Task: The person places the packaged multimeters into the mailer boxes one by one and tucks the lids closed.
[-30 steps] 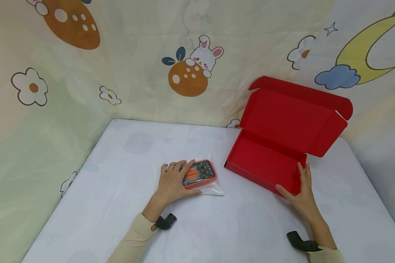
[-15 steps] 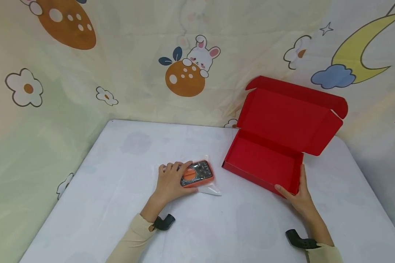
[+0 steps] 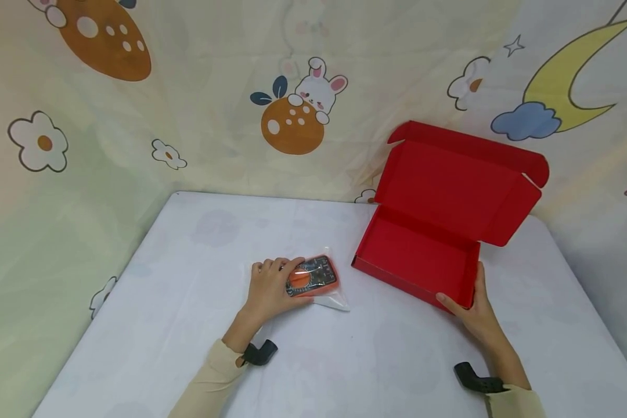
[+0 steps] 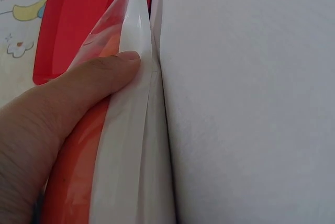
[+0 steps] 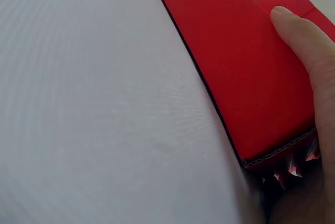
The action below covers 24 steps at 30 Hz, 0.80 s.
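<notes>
An orange and black multimeter (image 3: 313,276) in a clear plastic bag (image 3: 335,301) lies on the white table. My left hand (image 3: 266,293) grips its left end, fingers over the far side. In the left wrist view the thumb (image 4: 99,77) presses the bag against the meter's near side. To the right stands a red cardboard box (image 3: 415,247), its lid raised and its inside bare. My right hand (image 3: 478,316) holds its near right corner, thumb at the front wall and fingers along the right side. Most of those fingers are hidden.
The box's lid (image 3: 460,180) leans back near the cloth backdrop (image 3: 214,87), which is printed with rabbits, flowers and a moon. White table surface (image 3: 376,360) lies between the hands and the near edge of the view.
My right hand's fingers have drawn in from above the box's right wall to its outer side. The left hand stays on the multimeter. The head view has shifted slightly.
</notes>
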Motion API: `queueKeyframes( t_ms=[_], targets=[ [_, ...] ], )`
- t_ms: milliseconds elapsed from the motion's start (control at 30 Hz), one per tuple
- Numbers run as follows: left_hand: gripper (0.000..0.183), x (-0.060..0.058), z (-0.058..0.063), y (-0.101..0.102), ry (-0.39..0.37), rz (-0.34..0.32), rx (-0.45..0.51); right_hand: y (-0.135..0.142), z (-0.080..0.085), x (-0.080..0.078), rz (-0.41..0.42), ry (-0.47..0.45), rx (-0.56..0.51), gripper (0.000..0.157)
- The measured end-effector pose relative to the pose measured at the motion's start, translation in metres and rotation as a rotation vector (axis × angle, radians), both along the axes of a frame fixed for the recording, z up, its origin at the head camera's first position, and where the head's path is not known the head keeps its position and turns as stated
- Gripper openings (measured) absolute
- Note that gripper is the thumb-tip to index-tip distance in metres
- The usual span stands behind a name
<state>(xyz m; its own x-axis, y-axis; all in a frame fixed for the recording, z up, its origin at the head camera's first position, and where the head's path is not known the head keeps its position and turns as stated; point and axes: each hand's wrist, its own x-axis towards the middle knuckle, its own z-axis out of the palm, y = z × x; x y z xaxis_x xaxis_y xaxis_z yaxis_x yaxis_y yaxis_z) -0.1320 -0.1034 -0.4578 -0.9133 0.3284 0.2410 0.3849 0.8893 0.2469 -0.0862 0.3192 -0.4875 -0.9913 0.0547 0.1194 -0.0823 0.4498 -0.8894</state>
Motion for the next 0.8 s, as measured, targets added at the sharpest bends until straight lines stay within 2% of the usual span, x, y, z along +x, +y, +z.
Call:
queueKeyframes(
  t_ms=[267, 467, 600, 800],
  targets=[
    [0.087, -0.004, 0.001, 0.01, 0.028, -0.013, 0.021, 0.007, 0.004, 0.007, -0.032, -0.039, -0.011, 0.11],
    [0.085, 0.009, 0.0, 0.008, 0.041, 0.044, 0.085, 0.002, 0.001, 0.008, -0.007, -0.041, -0.018, 0.111],
    [0.085, 0.015, 0.006, 0.007, 0.083, 0.079, 0.132, -0.003, 0.0, 0.007, 0.009, -0.058, -0.028, 0.114],
    [0.083, 0.005, 0.018, 0.02, 0.141, 0.029, 0.164, 0.003, 0.004, 0.008, -0.025, -0.048, -0.039, 0.113]
  ],
)
